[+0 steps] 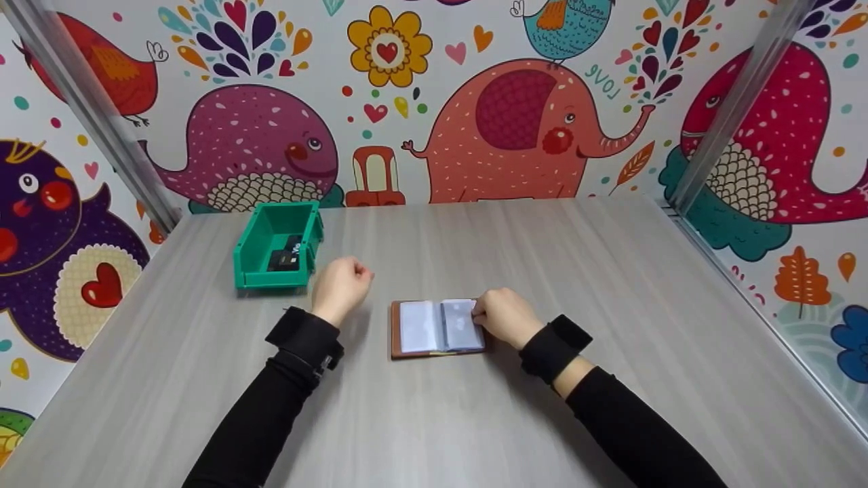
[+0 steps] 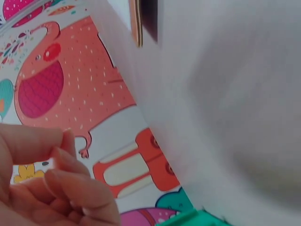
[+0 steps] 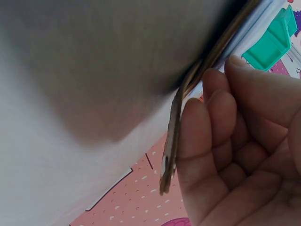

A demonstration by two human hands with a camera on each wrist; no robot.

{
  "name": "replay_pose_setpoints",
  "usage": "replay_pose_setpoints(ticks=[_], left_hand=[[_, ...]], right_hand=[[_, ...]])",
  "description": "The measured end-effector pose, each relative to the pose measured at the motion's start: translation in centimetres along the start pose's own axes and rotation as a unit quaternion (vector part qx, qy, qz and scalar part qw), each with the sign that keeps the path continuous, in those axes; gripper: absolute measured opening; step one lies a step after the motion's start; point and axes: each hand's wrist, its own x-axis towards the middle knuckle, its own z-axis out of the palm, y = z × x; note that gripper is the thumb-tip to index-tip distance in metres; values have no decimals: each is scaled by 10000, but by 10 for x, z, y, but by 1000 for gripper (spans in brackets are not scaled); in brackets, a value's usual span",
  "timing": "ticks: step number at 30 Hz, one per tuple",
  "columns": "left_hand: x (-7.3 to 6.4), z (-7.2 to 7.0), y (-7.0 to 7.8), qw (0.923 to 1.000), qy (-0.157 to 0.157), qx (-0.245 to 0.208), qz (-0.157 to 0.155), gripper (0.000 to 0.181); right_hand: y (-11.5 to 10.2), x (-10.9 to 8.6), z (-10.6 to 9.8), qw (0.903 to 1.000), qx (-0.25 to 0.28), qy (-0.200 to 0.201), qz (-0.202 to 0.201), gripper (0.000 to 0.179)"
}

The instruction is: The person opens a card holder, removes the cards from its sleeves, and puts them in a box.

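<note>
A small brown card holder (image 1: 395, 332) with clear plastic sleeves lies spread on the table. At its right edge my right hand (image 1: 507, 317) pinches a sleeve page between thumb and curled fingers. The right wrist view shows the thumb (image 3: 263, 92) at the page edges, with the fingers alongside the brown cover (image 3: 173, 136). My left hand (image 1: 342, 288) is raised between the card holder and a green bin (image 1: 277, 279), its fingers curled. In the left wrist view, the thumb (image 2: 33, 143) meets the curled fingers and nothing shows between them.
Dark cards (image 1: 282, 260) lie inside the green bin, left of the left hand. The pale wood-grain table (image 1: 434, 420) runs back to a wall printed with cartoon animals. Metal posts (image 1: 739, 102) stand at the back corners.
</note>
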Motion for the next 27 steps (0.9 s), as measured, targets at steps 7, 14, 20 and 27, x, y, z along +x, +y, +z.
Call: replay_pose_setpoints(ticks=[7,14,20,27], left_hand=[[-7,11,8,9990,-335,-278,50,13],[-14,21,14,9969,-662,-404,113,11],[-23,29,18,9946,-897,-359,386,8],[-29,38,21,9907,-1249,-116,529,9]], right_hand=[[0,1,1,10000,-68,20,0,6],[1,1,1,9999,-62,54,-73,5],[2,0,1,9998,-65,74,-167,6],[2,0,2,9998,-94,103,-151,5]])
